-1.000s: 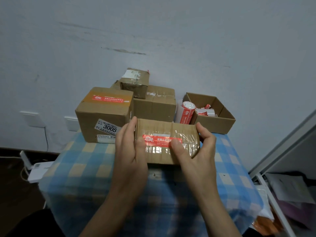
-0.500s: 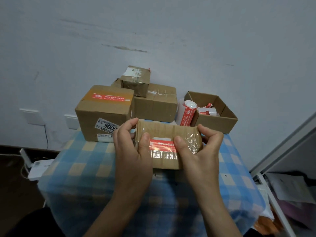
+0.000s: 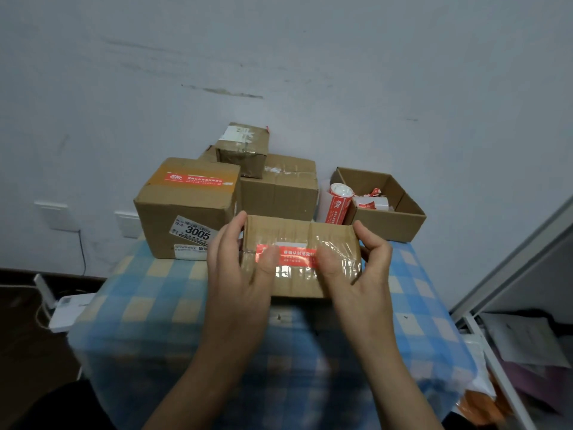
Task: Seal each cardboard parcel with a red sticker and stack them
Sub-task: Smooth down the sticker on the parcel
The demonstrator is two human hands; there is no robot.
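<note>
Now both hands (image 3: 297, 268) hold the parcel (image 3: 299, 231) between them, thumbs on its red sticker (image 3: 296, 255).

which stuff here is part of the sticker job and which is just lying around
Job: left hand, right hand, held parcel, red sticker, sticker roll, 3005 box, stacked boxes, open carton.
Lying about: router, wall sockets, papers.

the front parcel (image 3: 297, 234) is matt brown cardboard, a little rough at the folds, with glossy clear tape (image 3: 338, 246) wrinkled over it. its red sticker (image 3: 294, 255) looks smooth and slightly shiny. the big box (image 3: 183, 209) is dull cardboard with a white paper label (image 3: 193, 234). the desk (image 3: 155, 293) is covered with checked cloth under thin clear plastic film. the wall (image 3: 310, 57) is matt paint, scuffed.
</note>
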